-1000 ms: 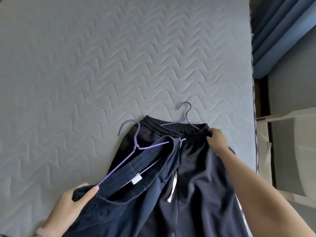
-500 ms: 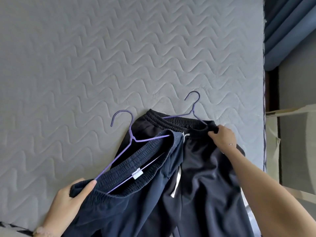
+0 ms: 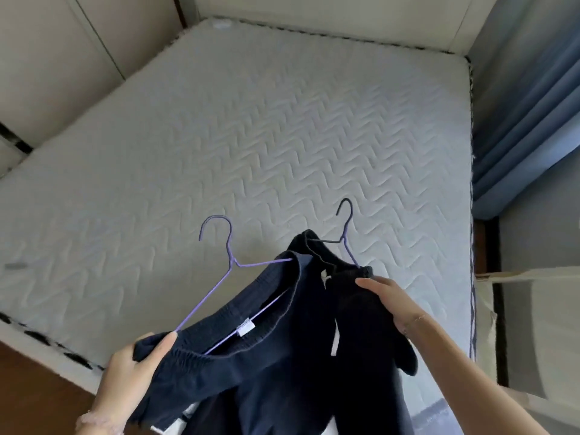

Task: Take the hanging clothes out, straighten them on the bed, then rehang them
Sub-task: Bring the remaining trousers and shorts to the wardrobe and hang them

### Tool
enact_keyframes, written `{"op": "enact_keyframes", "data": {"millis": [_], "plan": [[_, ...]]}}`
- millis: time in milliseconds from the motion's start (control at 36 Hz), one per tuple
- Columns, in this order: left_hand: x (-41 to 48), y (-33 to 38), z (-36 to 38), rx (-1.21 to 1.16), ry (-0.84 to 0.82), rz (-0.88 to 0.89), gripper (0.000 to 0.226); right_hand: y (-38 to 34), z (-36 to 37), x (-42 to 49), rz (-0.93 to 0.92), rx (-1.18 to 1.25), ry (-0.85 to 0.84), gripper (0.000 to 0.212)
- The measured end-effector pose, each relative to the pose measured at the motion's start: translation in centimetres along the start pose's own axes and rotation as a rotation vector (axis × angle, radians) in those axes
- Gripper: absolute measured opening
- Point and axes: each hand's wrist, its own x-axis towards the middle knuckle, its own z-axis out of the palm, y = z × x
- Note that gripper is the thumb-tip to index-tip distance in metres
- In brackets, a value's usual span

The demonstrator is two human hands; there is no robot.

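Observation:
Two pairs of dark navy trousers hang from purple wire hangers above the near edge of the bed (image 3: 282,136). My left hand (image 3: 131,375) grips the waistband of the left trousers (image 3: 226,350), whose hanger (image 3: 226,262) points its hook up and away. My right hand (image 3: 392,304) holds the waistband of the right trousers (image 3: 361,356) on the second hanger (image 3: 345,227). A white label and a white drawstring show on the waistbands. The trouser legs drop out of sight below.
The grey quilted mattress fills most of the view. Pale wardrobe panels (image 3: 62,51) stand at the left, blue curtains (image 3: 527,120) at the right. A white board (image 3: 533,277) leans beside the bed's right edge. Brown floor (image 3: 37,387) shows at the lower left.
Both pairs of trousers have been lifted off the mattress on their hangers. My view has pulled back and up, so the whole bed and its surroundings now show.

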Motion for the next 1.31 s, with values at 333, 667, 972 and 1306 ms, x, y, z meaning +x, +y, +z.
{"op": "enact_keyframes", "data": {"millis": [333,667,972,1306], "plan": [[-6.6,-7.4,-21.7,-0.366,0.350,-0.010,0.016,-7.1,19.4,-13.4,-0.340,-0.247,-0.172,0.013],[-15.2,-19.6,-42.8,-0.694,0.729,-0.034,0.022,-9.5,46.8,-24.5,-0.647,-0.360,-0.376,0.016],[-17.6,-29.6,-54.1,-0.802,0.950,-0.176,0.023,-7.5,69.3,-26.7,-0.689,-0.537,-0.673,0.009],[-8.7,-39.5,-65.0,-0.702,0.855,-0.412,0.014,-5.5,93.8,-19.7,-0.570,-0.487,-0.889,0.013]]}}
